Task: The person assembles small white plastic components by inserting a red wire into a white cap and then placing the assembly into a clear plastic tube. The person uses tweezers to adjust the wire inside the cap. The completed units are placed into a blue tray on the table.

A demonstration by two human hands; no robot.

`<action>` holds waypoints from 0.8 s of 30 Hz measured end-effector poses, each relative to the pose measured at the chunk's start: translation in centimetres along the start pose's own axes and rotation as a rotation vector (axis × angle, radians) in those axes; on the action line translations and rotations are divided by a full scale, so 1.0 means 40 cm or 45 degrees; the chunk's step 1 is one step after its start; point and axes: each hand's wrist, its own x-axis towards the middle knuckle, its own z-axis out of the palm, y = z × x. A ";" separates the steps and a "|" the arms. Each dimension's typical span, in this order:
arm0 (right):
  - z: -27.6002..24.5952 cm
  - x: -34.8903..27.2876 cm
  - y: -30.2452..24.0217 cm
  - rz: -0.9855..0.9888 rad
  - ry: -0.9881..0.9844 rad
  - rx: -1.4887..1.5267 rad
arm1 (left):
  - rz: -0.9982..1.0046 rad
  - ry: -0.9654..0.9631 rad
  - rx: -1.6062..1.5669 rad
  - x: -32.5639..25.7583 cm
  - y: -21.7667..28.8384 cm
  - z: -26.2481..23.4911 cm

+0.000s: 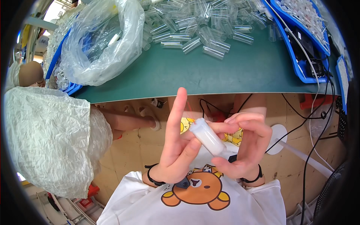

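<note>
In front of my chest, my left hand (178, 150) grips a small whitish cylinder (209, 138), which lies tilted with its upper end toward the left. The thumb presses on its near side, and the index finger points straight up, off it. A fluted, paler collar (198, 125) rings that upper end. To the right, my right hand (251, 144) is curved in a C shape, thumb apart from the bent fingers. Its thumb is close to the cylinder's lower end; whether it touches cannot be made out. Some fingers behind the cylinder are partly hidden.
Many clear plastic tubes (213, 37) lie heaped across the green table (180, 77). A clear plastic bag (101, 56) stands at left. Blue bins (300, 71) with small parts stand at right, beside hanging cables (318, 127). A person in a white textured garment (56, 138) sits close on my left.
</note>
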 end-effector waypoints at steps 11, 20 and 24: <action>0.029 0.011 -0.015 -0.160 0.030 -0.085 | 0.175 0.117 -0.047 0.009 0.000 -0.001; 0.025 -0.001 -0.011 -0.372 0.017 -0.070 | 0.170 0.076 -0.028 -0.008 -0.007 -0.048; 0.023 0.014 -0.023 -0.323 0.023 -0.095 | 0.150 0.080 -0.074 -0.012 0.001 -0.042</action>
